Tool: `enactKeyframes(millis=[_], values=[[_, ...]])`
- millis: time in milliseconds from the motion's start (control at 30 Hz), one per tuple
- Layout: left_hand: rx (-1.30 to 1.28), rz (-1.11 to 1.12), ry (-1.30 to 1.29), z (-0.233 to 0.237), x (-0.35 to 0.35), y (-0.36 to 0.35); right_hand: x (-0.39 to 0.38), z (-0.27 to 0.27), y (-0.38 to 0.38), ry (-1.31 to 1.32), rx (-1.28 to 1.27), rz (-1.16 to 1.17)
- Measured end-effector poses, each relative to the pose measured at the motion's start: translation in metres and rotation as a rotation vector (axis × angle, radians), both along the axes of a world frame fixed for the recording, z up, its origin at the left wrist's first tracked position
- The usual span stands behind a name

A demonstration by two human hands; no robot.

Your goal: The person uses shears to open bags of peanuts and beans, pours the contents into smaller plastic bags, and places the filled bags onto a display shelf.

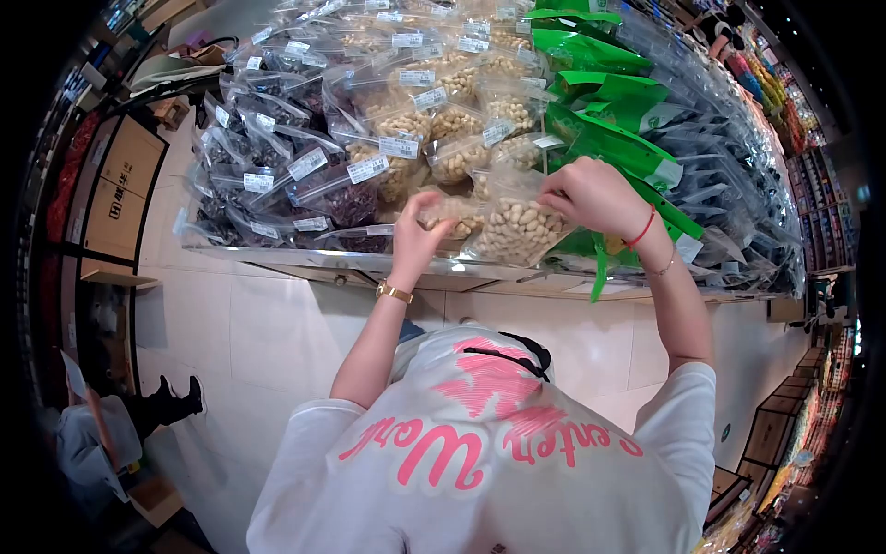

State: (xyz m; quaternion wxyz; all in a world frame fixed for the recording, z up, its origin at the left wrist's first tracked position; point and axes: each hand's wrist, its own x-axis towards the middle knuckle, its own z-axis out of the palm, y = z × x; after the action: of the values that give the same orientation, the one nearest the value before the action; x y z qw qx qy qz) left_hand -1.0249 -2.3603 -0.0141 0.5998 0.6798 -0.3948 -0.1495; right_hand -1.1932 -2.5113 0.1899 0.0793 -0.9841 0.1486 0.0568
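Note:
My right hand is closed in a pinch at the upper right of a clear plastic bag of pale nuts in the shell, at the front edge of the display. To its left, my left hand has thumb and fingers curled round the end of another clear bag of nuts, which lies lower and partly behind the first one. Labelled bags of similar nuts are stacked just beyond both hands. Green bags stand close to my right hand.
Bags of dark dried goods fill the left of the display, and dark clear-wrapped packs its right. A metal edge runs along the front. A person's dark shoes show at lower left. Stocked shelves line the right.

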Motion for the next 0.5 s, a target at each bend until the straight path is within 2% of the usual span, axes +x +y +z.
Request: enactKeyframes(millis=[33,67,100,200,300,367,433,500], values=[[0.049,-0.071,0.042,0.0,0.006,-0.004,-0.001,0.0,-0.001,-0.003,-0.005,0.002],[-0.036,-0.08,0.267,-0.001,0.008,-0.01,-0.003,-0.003,-0.003,-0.015,0.004,0.012],[-0.039,-0.074,0.265,0.0,0.015,-0.018,-0.003,-0.004,-0.004,-0.027,0.012,0.026],[-0.21,-0.073,0.513,-0.003,0.034,-0.035,-0.006,-0.006,-0.004,-0.056,0.019,0.018],[-0.263,-0.055,0.493,-0.011,0.044,-0.037,-0.008,-0.007,-0.003,-0.078,0.02,-0.02],[-0.262,0.014,0.457,-0.023,0.044,-0.041,-0.007,-0.008,-0.002,-0.051,0.026,-0.042],[-0.269,0.188,0.358,-0.02,0.034,-0.041,-0.008,-0.01,0.0,-0.018,0.032,-0.067],[-0.265,0.205,0.338,-0.019,0.027,-0.04,-0.009,-0.012,0.001,-0.026,0.05,-0.06]])
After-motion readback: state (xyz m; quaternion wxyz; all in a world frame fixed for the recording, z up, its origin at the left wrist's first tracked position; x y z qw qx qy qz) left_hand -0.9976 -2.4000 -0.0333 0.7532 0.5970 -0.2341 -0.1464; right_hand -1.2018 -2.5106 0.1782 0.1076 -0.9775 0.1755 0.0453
